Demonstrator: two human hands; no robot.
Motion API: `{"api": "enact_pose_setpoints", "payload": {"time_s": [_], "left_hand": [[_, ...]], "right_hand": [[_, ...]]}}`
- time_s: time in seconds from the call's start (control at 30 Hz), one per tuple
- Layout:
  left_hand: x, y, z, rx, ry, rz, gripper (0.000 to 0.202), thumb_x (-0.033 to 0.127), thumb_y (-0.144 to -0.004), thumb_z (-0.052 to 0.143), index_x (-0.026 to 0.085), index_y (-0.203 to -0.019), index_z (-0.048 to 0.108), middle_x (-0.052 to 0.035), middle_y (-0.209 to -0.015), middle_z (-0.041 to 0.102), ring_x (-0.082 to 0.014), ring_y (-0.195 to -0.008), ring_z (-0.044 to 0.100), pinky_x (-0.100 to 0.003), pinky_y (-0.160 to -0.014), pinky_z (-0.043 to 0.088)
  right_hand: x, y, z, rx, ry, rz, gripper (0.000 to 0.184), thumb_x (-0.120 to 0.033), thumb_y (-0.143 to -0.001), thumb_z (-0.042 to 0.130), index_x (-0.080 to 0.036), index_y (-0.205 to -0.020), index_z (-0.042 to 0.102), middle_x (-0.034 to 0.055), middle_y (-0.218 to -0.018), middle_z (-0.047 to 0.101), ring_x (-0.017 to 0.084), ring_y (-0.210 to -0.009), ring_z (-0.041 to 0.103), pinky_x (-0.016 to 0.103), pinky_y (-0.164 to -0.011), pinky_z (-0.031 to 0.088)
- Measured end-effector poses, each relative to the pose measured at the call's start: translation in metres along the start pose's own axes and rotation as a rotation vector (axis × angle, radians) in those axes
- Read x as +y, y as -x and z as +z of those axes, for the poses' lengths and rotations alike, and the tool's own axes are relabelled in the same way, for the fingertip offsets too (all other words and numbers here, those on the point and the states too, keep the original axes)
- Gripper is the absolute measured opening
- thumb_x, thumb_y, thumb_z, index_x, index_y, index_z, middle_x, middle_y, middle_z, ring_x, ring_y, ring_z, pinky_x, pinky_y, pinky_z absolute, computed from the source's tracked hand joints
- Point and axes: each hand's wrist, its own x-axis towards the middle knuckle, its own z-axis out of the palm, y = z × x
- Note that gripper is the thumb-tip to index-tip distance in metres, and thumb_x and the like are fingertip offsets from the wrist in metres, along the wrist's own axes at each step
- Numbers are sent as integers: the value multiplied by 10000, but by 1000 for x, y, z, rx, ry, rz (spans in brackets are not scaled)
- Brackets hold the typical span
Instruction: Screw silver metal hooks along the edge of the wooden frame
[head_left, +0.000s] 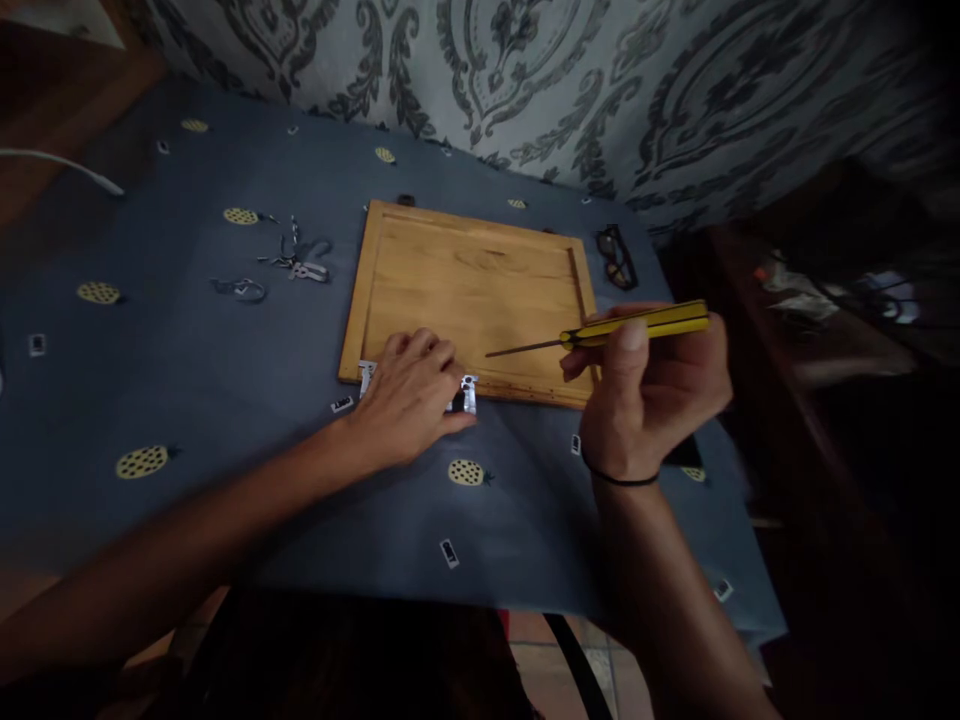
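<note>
A framed wooden panel (480, 270), like a cabinet door, lies flat on the cloth-covered table. My left hand (416, 395) is closed over its front edge, fingers on the wood and thumb in front. Under that hand a shiny metal fitting (469, 393) shows on both sides; its middle is hidden, so I cannot tell its exact kind. Wrapped in my right hand (649, 385) is a yellow and black screwdriver (637, 324). Its thin shaft points left, over the panel's front right part; the tip appears apart from the fitting.
Pliers (306, 270) and small metal pieces lie left of the panel. Dark-framed glasses (616, 257) are at the right, and a dark flat object (684, 452) sits partly behind my right wrist. A white cable (67, 160) crosses the far left. Patterned curtain (495, 80) hangs behind.
</note>
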Motion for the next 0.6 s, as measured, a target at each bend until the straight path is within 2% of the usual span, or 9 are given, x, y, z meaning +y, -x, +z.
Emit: {"api": "enact_pose_setpoints", "payload": {"time_s": [0.1, 0.2, 0.6], "left_hand": [[0, 1, 1, 28, -6, 8, 349, 448, -872, 773, 127, -1005, 738, -96, -1020, 691, -297, -1067, 545, -426, -908, 400], [0, 1, 2, 26, -16, 13, 346, 451, -872, 771, 126, -987, 741, -93, -1006, 689, -300, -1068, 542, -424, -903, 397], [0, 0, 1, 7, -30, 9, 381, 469, -863, 779, 122, -1016, 742, -96, -1031, 689, -310, -1082, 549, -435, -912, 406]], "right_hand": [[-8, 6, 1, -14, -100, 38, 177, -431, -949, 665, -260, -907, 683, 1, -823, 661, 101, -487, 597, 251, -418, 436], [-11, 10, 1, -48, -104, 52, 137, -410, -943, 671, -279, -927, 707, 5, -836, 678, 114, -500, 606, 258, -409, 464], [-5, 15, -3, -128, -110, 78, 95, -352, -943, 681, -267, -967, 716, -2, -831, 677, 114, -516, 634, 244, -424, 490]]}}
